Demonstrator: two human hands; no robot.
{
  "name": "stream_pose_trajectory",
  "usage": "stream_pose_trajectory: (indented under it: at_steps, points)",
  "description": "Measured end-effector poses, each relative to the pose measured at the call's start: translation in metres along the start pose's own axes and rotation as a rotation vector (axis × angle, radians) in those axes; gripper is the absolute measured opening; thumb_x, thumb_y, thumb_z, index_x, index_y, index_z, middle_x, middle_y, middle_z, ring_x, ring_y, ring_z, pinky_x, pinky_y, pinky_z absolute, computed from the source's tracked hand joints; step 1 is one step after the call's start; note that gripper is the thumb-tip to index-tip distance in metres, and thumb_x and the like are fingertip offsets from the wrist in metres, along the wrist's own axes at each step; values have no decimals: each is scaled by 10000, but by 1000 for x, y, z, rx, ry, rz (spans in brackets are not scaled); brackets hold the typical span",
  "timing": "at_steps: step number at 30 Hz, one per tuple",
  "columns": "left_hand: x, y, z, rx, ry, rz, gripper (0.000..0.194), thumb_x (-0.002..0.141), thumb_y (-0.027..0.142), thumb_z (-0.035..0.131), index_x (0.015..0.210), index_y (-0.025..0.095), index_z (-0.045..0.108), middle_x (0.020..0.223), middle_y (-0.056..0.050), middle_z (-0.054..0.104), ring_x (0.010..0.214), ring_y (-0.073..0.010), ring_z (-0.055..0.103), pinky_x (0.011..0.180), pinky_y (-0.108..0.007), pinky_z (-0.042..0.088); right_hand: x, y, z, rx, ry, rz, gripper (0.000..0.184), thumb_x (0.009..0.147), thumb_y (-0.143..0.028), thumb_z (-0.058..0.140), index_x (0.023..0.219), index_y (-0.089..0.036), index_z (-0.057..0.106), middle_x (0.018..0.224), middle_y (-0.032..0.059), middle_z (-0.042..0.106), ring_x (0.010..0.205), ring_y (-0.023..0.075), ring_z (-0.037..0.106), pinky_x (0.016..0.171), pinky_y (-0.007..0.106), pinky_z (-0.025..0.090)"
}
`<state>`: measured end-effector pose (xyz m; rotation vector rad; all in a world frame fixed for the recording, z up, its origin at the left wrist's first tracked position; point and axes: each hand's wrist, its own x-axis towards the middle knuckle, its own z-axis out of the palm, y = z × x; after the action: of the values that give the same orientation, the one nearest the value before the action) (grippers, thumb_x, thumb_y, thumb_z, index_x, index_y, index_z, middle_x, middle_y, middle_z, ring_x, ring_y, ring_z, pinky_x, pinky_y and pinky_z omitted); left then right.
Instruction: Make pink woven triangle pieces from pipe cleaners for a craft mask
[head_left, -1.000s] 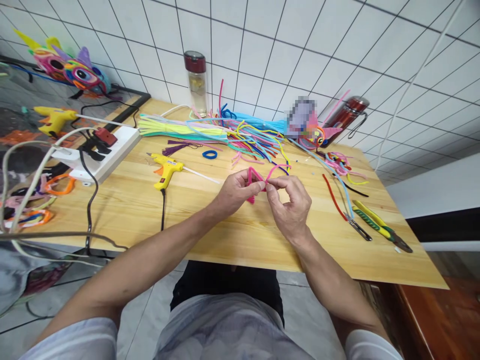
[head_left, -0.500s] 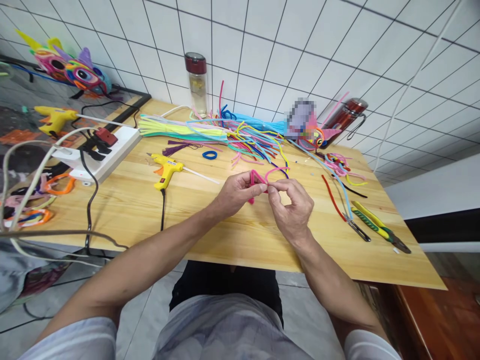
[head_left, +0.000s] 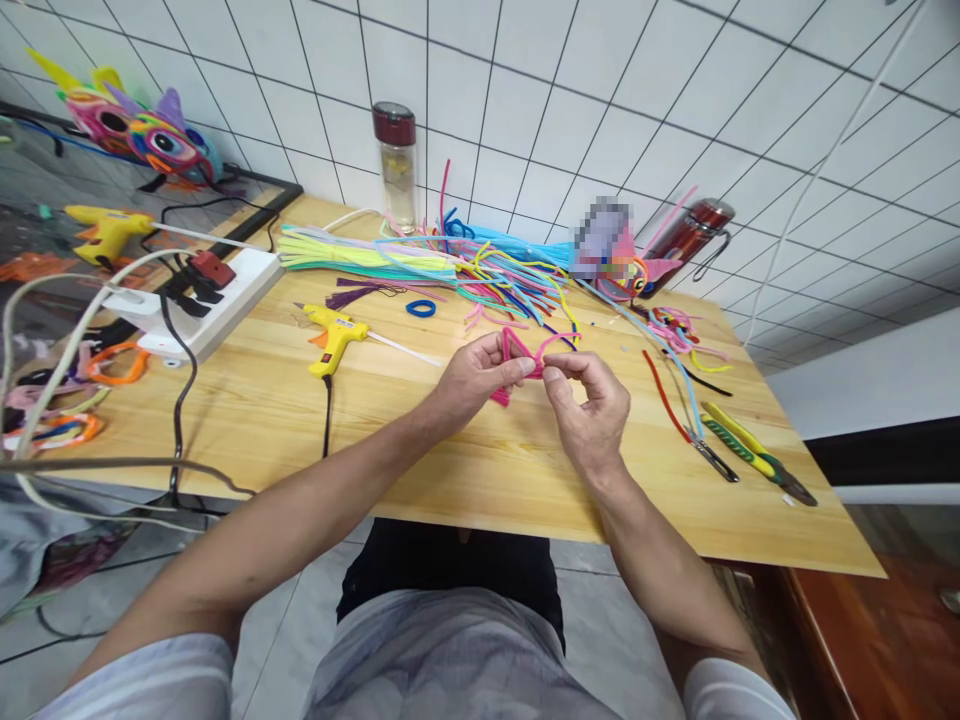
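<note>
A bent pink pipe cleaner (head_left: 514,343) is held above the middle of the table, folded into an angular shape with one loose end pointing right. My left hand (head_left: 480,378) pinches its folded part between thumb and fingers. Thumb and forefinger of my right hand (head_left: 592,410) are closed on the pipe cleaner just to the right, the two hands nearly touching. My fingertips hide part of the bend. Behind my hands lies a pile of loose pipe cleaners (head_left: 517,285) in many colours, beside a bundle of yellow and green ones (head_left: 360,254).
Left of my hands lies a yellow glue gun (head_left: 335,338), near a white power strip (head_left: 217,310) with cables. Pliers (head_left: 757,455) and a metal tool (head_left: 712,460) lie at the right. A glass bottle (head_left: 396,170) and a red flask (head_left: 690,245) stand by the tiled wall.
My right fingertips have shifted slightly to the right along the pink pipe cleaner, whose angled part shows a little more openly. My left hand keeps its pinch. The view has moved slightly.
</note>
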<state>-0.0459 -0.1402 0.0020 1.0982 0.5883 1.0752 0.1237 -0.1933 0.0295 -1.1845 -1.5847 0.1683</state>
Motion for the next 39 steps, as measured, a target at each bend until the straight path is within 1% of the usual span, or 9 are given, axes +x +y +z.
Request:
stream_pose_trajectory:
  at_steps: [5, 15, 20, 26, 28, 30, 33, 35, 39]
  points:
    - [-3, 6, 4, 33, -21, 16, 481, 786, 562, 954, 937, 170, 719, 848, -25, 720, 703, -119, 612, 559, -213, 515, 0, 1, 2, -36, 28, -83, 62, 990, -251, 748, 954, -242, 798, 889, 28, 833, 756, 193, 751, 751, 357, 634]
    - [-7, 11, 5, 111, -32, 106, 391, 821, 524, 935, 904, 175, 777, 809, -16, 680, 691, -124, 590, 559, -230, 533, 1, 2, 0, -135, 47, -232, 95, 1029, -250, 713, 961, -260, 778, 877, 38, 836, 762, 210, 767, 742, 382, 635]
    - [-7, 13, 7, 126, -31, 147, 390, 787, 523, 968, 859, 175, 808, 867, -46, 736, 713, -135, 624, 567, -244, 543, 2, 0, -2, -151, 70, -351, 105, 1054, -217, 691, 1028, -261, 783, 912, 47, 845, 790, 222, 792, 735, 382, 638]
    - [-9, 15, 8, 135, -36, 200, 398, 755, 518, 997, 868, 170, 840, 929, -75, 776, 739, -149, 657, 584, -258, 533, 0, -1, -7, -159, 71, -431, 108, 1076, -199, 688, 1078, -260, 778, 927, 50, 840, 855, 221, 806, 769, 366, 640]
    - [-12, 17, 8, 141, -57, 167, 425, 785, 551, 971, 949, 176, 858, 949, -75, 779, 743, -151, 653, 601, -266, 531, 1, 0, -11, -153, 77, -357, 111, 1091, -258, 681, 1053, -259, 786, 931, 54, 838, 867, 227, 807, 786, 380, 646]
    - [-15, 20, 7, 146, -53, 148, 461, 835, 600, 917, 1026, 184, 866, 975, -78, 787, 791, -168, 675, 646, -274, 544, 5, 2, -19, -89, 87, -205, 153, 1093, -353, 693, 1031, -256, 795, 931, 53, 828, 855, 228, 796, 771, 383, 645]
    - [-14, 21, 5, 156, 30, 180, 455, 879, 617, 855, 1005, 180, 855, 984, -85, 805, 887, -192, 711, 775, -293, 575, 15, 8, -38, 94, 151, -7, 233, 1052, -475, 755, 1024, -248, 798, 877, 25, 790, 758, 195, 748, 694, 341, 621]
    - [-11, 20, 4, 167, 99, 205, 418, 873, 588, 851, 935, 175, 835, 948, -81, 804, 889, -192, 707, 832, -306, 575, 25, 14, -53, 181, 210, 62, 283, 1021, -522, 788, 1017, -239, 797, 862, 13, 770, 724, 176, 725, 685, 326, 618]
    - [-5, 16, 1, 220, 184, 221, 354, 865, 536, 836, 859, 182, 811, 864, -52, 767, 834, -184, 671, 802, -305, 546, 44, 19, -86, 322, 283, 116, 357, 905, -578, 900, 960, -241, 796, 838, -4, 734, 684, 149, 672, 653, 299, 582]
